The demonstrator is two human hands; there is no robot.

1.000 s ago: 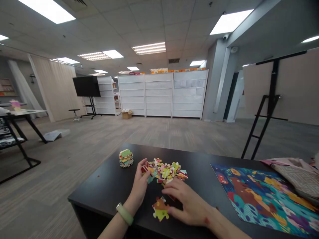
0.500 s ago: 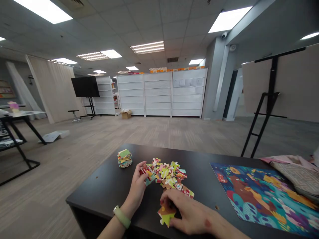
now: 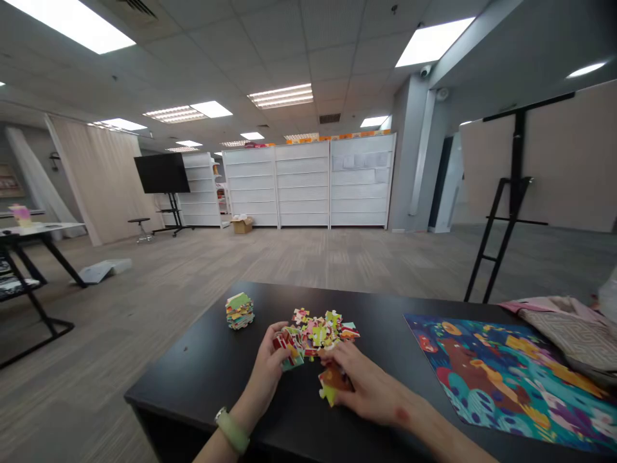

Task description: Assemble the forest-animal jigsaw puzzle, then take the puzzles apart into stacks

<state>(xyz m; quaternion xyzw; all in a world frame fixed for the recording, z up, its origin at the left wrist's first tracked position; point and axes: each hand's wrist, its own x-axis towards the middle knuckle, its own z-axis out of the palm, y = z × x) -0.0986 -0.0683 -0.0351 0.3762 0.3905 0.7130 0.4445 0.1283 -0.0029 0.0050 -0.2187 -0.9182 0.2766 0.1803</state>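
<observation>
My left hand (image 3: 268, 361) is closed around several red, white and teal puzzle pieces (image 3: 291, 347), just left of the heap. A brown and yellow-green puzzle piece (image 3: 333, 383) is pinched between the thumb and fingers of my right hand (image 3: 369, 381), whose fingertips reach the near side of the heap. That heap of loose puzzle pieces (image 3: 319, 331) lies on the dark tabletop (image 3: 202, 366), partly hidden behind both hands. Farther left, a neat stack of puzzle pieces (image 3: 240, 311) stands by itself.
A colourful picture sheet with animals (image 3: 501, 379) covers the table's right part. Beyond it lies a patterned fabric bag (image 3: 569, 331). A black easel stand (image 3: 506, 212) rises behind on the right, and white shelves (image 3: 303, 183) line the far side of the room.
My right hand has moved forward with the brown and yellow-green piece, from near the table's front edge to the heap. My left hand stays closed on its pieces, slightly lower in view.
</observation>
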